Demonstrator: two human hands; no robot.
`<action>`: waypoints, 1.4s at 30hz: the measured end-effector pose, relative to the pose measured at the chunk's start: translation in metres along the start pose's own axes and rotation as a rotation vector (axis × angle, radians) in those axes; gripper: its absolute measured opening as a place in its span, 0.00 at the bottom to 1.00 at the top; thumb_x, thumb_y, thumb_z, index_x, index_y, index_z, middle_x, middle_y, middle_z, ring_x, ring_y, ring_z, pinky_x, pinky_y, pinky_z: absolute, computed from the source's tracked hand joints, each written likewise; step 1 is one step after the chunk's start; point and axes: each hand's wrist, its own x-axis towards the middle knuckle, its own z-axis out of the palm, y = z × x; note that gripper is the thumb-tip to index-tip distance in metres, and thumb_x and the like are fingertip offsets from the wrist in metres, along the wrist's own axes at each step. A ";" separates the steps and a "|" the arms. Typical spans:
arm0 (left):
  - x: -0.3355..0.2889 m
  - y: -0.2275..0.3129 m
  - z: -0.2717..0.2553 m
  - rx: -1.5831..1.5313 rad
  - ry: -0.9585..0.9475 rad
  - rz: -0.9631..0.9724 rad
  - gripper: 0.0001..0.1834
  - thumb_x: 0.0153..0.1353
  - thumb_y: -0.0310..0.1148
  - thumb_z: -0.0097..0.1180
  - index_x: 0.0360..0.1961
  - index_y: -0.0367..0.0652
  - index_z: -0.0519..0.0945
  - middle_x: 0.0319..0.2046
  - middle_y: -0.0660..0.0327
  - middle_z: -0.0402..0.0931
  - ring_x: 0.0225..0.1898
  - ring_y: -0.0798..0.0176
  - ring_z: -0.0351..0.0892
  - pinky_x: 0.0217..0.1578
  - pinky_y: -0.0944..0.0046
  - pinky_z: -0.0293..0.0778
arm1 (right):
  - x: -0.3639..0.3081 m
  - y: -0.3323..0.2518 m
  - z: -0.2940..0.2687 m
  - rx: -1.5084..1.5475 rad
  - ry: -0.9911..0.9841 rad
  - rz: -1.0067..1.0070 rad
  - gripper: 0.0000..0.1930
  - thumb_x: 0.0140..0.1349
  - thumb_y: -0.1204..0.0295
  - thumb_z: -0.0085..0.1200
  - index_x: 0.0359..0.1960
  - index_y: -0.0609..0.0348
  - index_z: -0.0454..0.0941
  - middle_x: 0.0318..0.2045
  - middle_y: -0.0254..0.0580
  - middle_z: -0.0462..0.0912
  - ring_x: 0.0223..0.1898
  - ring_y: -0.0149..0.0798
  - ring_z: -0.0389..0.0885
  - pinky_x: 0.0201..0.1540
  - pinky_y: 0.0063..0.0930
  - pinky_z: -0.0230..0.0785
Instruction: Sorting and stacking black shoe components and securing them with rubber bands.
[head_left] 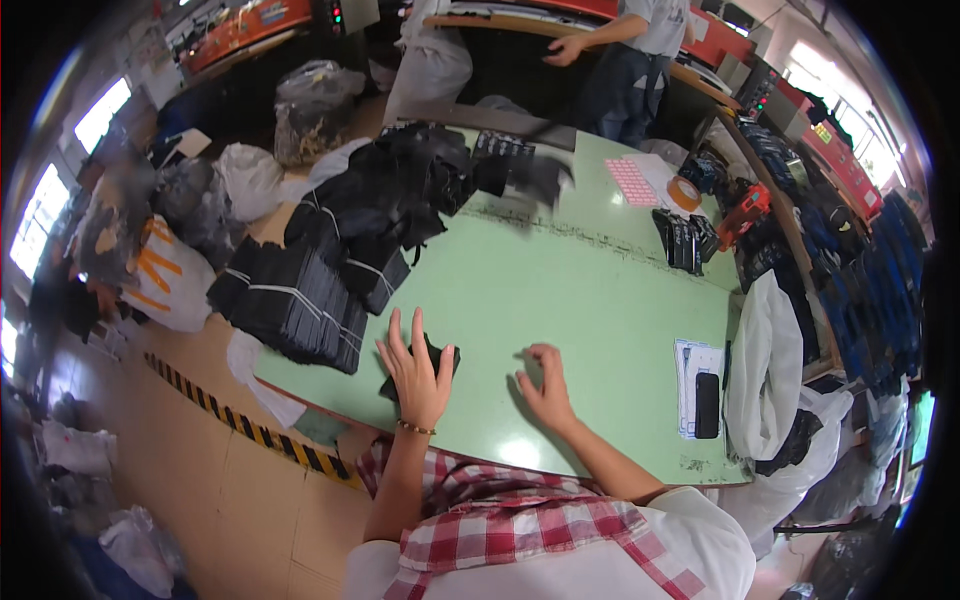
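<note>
Piece (pixel 433 353), small, black, on green table (pixel 570 300), partly under left hand (pixel 418 386) — fingers spread wide, not closed round it. Right hand (pixel 549 390) farther right, above table — fingers loosely bent, thumb apart, empty. Tied stacks (pixel 290 318) just left of piece. Phone (pixel 707 406) on papers (pixel 687 370) near right edge.

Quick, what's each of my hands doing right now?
Left hand: open, fingers spread over a small black piece.
Right hand: open, fingers loosely bent, nothing visible in it, over the green table.
</note>
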 end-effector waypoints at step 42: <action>-0.081 0.098 0.071 -2.516 -1.009 -0.942 0.41 0.62 0.64 0.39 0.66 0.46 0.56 0.62 0.58 0.62 0.62 0.58 0.62 0.62 0.53 0.58 | 0.041 -0.046 -0.144 0.299 -0.716 0.369 0.08 0.62 0.67 0.56 0.32 0.58 0.74 0.19 0.18 0.62 0.22 0.15 0.59 0.22 0.15 0.50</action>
